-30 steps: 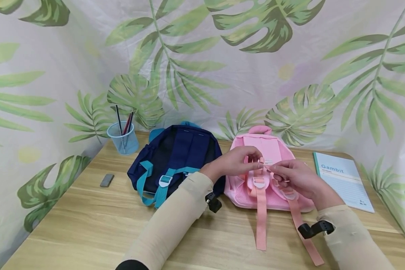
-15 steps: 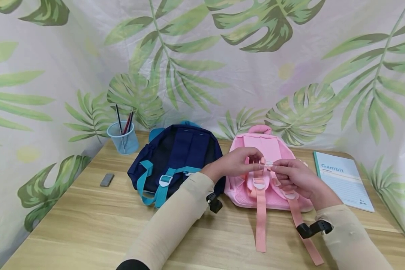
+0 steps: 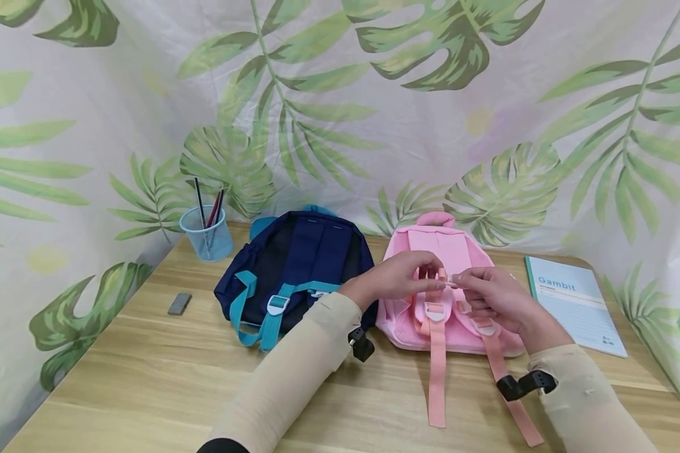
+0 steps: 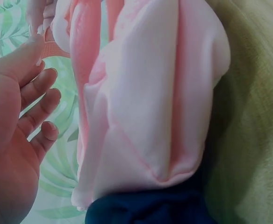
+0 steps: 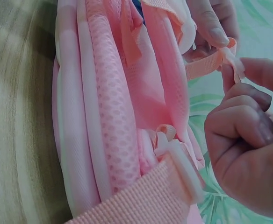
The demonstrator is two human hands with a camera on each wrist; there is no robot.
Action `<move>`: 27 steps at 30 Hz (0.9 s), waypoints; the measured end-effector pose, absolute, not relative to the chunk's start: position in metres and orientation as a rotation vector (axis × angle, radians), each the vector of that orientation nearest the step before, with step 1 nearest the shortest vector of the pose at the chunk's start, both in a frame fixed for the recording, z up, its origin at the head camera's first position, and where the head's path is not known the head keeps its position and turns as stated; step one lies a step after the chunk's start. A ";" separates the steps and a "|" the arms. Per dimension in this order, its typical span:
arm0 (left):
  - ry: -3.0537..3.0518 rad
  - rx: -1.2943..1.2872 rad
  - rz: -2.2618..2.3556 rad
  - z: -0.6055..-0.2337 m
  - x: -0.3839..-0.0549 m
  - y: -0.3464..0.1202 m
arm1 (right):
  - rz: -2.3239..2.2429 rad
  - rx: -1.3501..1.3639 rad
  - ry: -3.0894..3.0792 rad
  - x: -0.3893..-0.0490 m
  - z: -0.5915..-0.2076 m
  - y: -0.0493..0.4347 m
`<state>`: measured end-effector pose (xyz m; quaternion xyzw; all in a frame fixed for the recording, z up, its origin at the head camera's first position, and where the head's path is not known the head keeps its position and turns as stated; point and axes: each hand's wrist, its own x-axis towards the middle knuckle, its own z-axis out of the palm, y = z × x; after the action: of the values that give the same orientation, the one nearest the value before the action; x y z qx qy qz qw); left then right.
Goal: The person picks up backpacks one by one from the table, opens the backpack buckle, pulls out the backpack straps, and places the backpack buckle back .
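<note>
A pink backpack (image 3: 439,242) lies with its shoulder straps facing up, and both hands are over its left strap. My left hand (image 3: 402,275) pinches a narrow peach strap (image 5: 204,67) between thumb and fingers; its other fingers are loosely bent in the left wrist view. Close against it, my right hand (image 3: 495,296) pinches a small pale clip-like piece (image 5: 233,65) at the strap's looped end. The fingers partly cover this piece, so its exact shape is hard to tell. Below, a peach webbing tail (image 3: 437,377) hangs from a white adjuster buckle (image 3: 435,311) onto the table.
A navy backpack (image 3: 300,251) with turquoise straps lies left of the pink one, partly behind my left forearm. Further left are a blue mesh pen cup (image 3: 208,236) with pens and a grey eraser (image 3: 179,304). A notebook (image 3: 572,302) lies at the right on the wooden table (image 3: 147,377).
The left webbing tail now reaches slightly nearer the table's front. My fingers have shifted a little around the small pale piece; both hands stay in nearly the same place.
</note>
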<state>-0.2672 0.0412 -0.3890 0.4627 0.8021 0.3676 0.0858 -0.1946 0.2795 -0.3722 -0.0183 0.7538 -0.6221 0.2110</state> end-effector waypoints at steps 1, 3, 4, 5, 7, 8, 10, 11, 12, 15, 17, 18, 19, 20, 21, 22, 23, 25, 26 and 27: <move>2.384 1.361 1.095 -0.390 -0.267 0.041 | -1.734 -0.057 2.094 -0.195 -0.373 0.279; 2.382 1.319 1.078 -0.392 -0.267 0.042 | -1.745 -0.053 2.086 -0.194 -0.374 0.279; 2.389 1.302 1.060 -0.393 -0.267 0.043 | -1.746 -0.050 2.086 -0.194 -0.375 0.279; 2.403 1.292 1.034 -0.395 -0.267 0.043 | -1.745 -0.049 2.086 -0.193 -0.375 0.279; 2.445 1.286 0.970 -0.398 -0.267 0.044 | -1.744 -0.057 2.085 -0.192 -0.376 0.280; 2.474 1.289 0.931 -0.399 -0.267 0.045 | -1.744 -0.060 2.083 -0.192 -0.376 0.280; 2.541 1.298 0.853 -0.401 -0.267 0.046 | -1.748 -0.085 2.076 -0.192 -0.377 0.280; 2.575 1.305 0.817 -0.402 -0.266 0.047 | -1.752 -0.093 2.070 -0.192 -0.378 0.280; 2.603 1.308 0.788 -0.402 -0.266 0.047 | -1.762 -0.100 2.062 -0.192 -0.378 0.280; 2.660 1.299 0.738 -0.402 -0.264 0.048 | -1.785 -0.110 2.037 -0.194 -0.379 0.279; 2.672 1.292 0.723 -0.402 -0.263 0.049 | -1.801 -0.108 2.019 -0.195 -0.380 0.279; 2.669 1.283 0.724 -0.403 -0.262 0.049 | -1.808 -0.111 2.012 -0.196 -0.380 0.278; 2.667 1.278 0.722 -0.403 -0.262 0.049 | -1.809 -0.113 2.007 -0.196 -0.381 0.278; 2.664 1.275 0.718 -0.404 -0.261 0.048 | -1.812 -0.113 2.003 -0.196 -0.381 0.278; 2.659 1.273 0.718 -0.404 -0.261 0.048 | -1.814 -0.115 2.000 -0.196 -0.381 0.278; 2.656 1.275 0.715 -0.404 -0.261 0.048 | -1.816 -0.113 1.999 -0.196 -0.381 0.278; 2.654 1.278 0.710 -0.404 -0.260 0.048 | -1.820 -0.112 1.996 -0.196 -0.381 0.278; 2.658 1.294 0.697 -0.404 -0.260 0.047 | -1.828 -0.109 1.991 -0.196 -0.381 0.278; 2.661 1.303 0.689 -0.404 -0.260 0.047 | -1.834 -0.112 1.985 -0.195 -0.380 0.279; 2.663 1.311 0.681 -0.404 -0.260 0.047 | -1.842 -0.113 1.979 -0.195 -0.380 0.279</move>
<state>-0.2599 0.0473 -0.4037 0.4300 0.8734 0.2234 0.0479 -0.1951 0.2786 -0.3798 -0.0407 0.7141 -0.6647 0.2159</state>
